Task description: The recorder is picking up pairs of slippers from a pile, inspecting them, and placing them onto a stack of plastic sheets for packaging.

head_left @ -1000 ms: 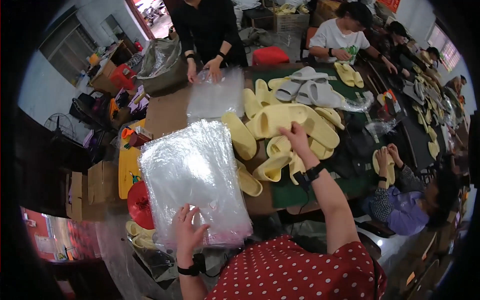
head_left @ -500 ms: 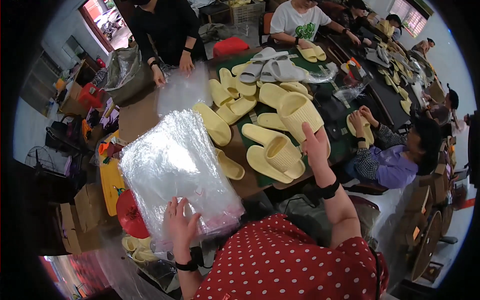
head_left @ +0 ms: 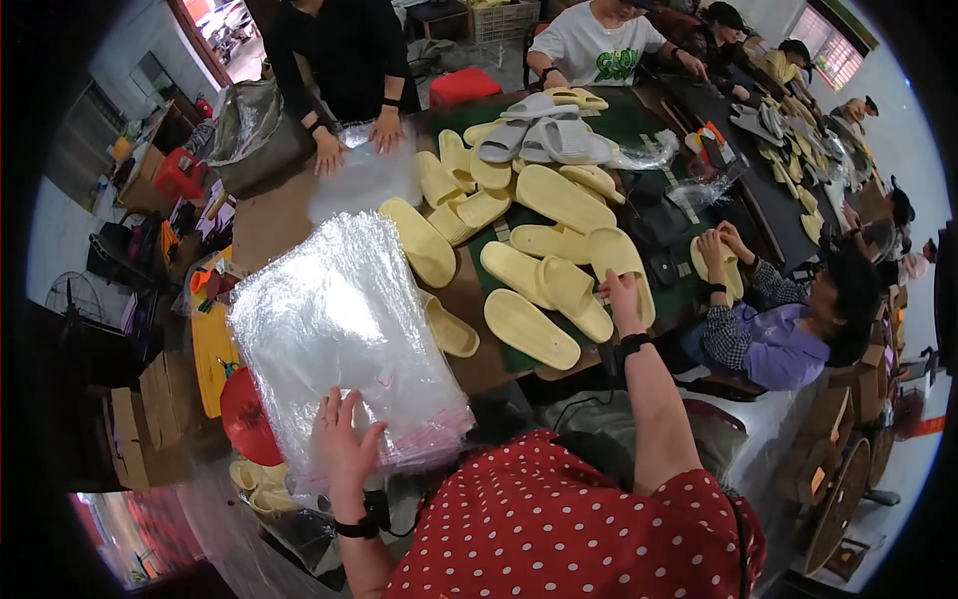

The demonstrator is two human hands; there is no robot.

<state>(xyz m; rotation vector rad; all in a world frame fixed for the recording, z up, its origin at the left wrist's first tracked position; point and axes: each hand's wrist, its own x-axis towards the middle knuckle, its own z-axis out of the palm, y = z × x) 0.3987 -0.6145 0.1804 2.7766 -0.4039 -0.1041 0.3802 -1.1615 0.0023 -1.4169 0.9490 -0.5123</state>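
My left hand is open, its fingers spread over the lower part of a stack of clear plastic bags. My right hand is closed at the strap end of a pale yellow slipper, its fingertips partly hidden. Just left of it lies another yellow strapped slipper. Nearer to me, one more yellow slipper rests with its bare footbed up. A single slipper sits against the right edge of the bags.
More yellow slippers and grey slippers crowd the table's middle. Across the table, a co-worker's hands press on another pile of bags. At right, a person in purple handles a slipper. A red round object stands left of my bags.
My right hand has lowered the slipper it held raised onto the others at the table's right. The nearer pair has shifted apart. My left hand stays over the bags, slightly farther left.
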